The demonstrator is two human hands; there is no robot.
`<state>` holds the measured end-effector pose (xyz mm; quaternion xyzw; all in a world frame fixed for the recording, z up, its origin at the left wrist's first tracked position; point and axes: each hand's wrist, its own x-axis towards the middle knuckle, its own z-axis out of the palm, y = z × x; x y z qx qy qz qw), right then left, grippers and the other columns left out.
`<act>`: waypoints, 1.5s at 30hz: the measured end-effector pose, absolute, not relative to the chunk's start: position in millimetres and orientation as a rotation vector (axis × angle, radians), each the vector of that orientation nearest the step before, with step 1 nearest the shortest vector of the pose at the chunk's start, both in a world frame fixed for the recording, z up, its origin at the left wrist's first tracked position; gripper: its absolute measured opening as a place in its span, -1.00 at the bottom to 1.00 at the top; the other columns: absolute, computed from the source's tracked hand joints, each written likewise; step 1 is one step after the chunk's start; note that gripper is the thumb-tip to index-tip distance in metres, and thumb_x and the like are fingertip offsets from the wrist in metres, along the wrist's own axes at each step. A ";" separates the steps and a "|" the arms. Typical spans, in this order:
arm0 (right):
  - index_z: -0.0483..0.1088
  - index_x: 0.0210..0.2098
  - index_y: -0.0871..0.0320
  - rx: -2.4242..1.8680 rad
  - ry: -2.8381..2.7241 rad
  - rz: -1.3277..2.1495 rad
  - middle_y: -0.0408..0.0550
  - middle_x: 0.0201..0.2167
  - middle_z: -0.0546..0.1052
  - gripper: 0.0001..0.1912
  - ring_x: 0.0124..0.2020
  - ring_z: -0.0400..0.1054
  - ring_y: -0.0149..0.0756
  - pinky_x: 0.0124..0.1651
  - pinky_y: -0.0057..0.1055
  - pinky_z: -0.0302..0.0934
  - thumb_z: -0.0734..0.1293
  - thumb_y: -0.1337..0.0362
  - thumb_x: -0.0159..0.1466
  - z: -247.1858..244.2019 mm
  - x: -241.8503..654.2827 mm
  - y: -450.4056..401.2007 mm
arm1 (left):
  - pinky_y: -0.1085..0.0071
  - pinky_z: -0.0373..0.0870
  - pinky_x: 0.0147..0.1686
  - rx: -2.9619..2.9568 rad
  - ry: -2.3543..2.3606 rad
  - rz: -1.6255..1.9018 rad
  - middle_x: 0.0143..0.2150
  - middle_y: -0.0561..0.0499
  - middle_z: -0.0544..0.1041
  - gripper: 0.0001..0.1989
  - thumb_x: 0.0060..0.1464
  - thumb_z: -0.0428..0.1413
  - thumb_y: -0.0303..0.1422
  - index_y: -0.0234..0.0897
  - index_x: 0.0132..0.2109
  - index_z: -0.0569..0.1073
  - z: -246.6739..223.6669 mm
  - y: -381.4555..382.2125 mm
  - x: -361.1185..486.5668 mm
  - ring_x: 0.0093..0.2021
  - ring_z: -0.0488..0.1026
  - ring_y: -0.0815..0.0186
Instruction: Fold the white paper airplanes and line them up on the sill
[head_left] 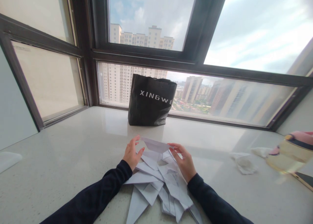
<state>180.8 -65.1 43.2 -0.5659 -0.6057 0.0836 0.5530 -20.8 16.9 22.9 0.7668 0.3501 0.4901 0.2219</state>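
Above a heap of folded white papers (149, 178), a folded paper strip with slanted ends (156, 145) is held up. My right hand (184, 160) pinches its right end between thumb and fingers. At the strip's left tip is my left hand (132, 153), its thumb and fingers parted. Whether a left fingertip touches the tip I cannot tell. The heaped papers are pointed and overlap one another, lying between my two forearms.
A black bag with white lettering (151, 101) stands upright by the window. To the right are crumpled tissues (244, 163), a clear container with a pink top (288, 152) and a phone-like dark object (304, 180). A white item (9, 161) lies at the left edge.
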 end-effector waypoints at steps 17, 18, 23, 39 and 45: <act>0.28 -0.16 0.10 -1.389 -1.480 0.164 -0.03 -0.27 0.44 -0.73 -0.23 0.30 -0.24 -0.21 -0.28 0.17 0.13 0.18 0.18 37.7 182.8 -62.4 | 0.45 0.40 -0.53 1.658 0.823 1.262 -0.25 -0.01 0.28 -0.74 -0.04 0.00 -0.32 -0.31 -0.16 0.27 35.8 12.9 -19.9 -0.57 0.36 0.47; 0.27 -0.16 0.11 -1.417 -1.465 0.128 -0.02 -0.27 0.44 -0.73 -0.24 0.29 -0.24 -0.22 -0.28 0.17 0.13 0.19 0.17 36.3 184.3 -61.4 | 0.46 0.40 -0.55 1.628 0.837 1.284 -0.25 -0.01 0.28 -0.74 -0.04 0.00 -0.32 -0.30 -0.15 0.27 36.2 13.6 -20.4 -0.57 0.36 0.47; 0.29 -0.19 0.10 -1.583 -1.446 -0.065 -0.02 -0.23 0.40 -0.74 -0.21 0.24 -0.19 -0.17 -0.20 0.12 0.16 0.21 0.13 25.3 192.0 -55.9 | 0.49 0.39 -0.58 1.520 0.895 1.348 -0.28 0.00 0.27 -0.72 -0.03 -0.04 -0.32 -0.31 -0.13 0.25 36.5 18.4 -23.2 -0.53 0.34 0.45; 0.21 -0.11 0.11 -1.544 -1.470 -0.028 -0.01 -0.24 0.37 -0.60 -0.19 0.27 -0.21 -0.13 -0.21 0.13 0.20 0.35 0.02 21.5 194.3 -54.2 | 0.36 0.47 -0.40 1.472 0.786 1.339 -0.30 0.05 0.21 -0.64 -0.12 0.03 -0.42 -0.27 -0.10 0.21 35.3 18.6 -19.7 -0.40 0.39 0.40; 0.19 -0.10 0.14 -1.410 -1.353 0.087 -0.02 -0.30 0.37 -0.66 -0.33 0.30 -0.29 -0.24 -0.29 0.19 0.17 0.28 0.10 29.6 192.9 -56.5 | 0.27 0.42 -0.25 1.496 0.770 1.308 -0.19 -0.07 0.32 -0.74 -0.13 0.04 -0.41 -0.33 -0.20 0.27 34.7 19.4 -20.5 -0.30 0.40 0.31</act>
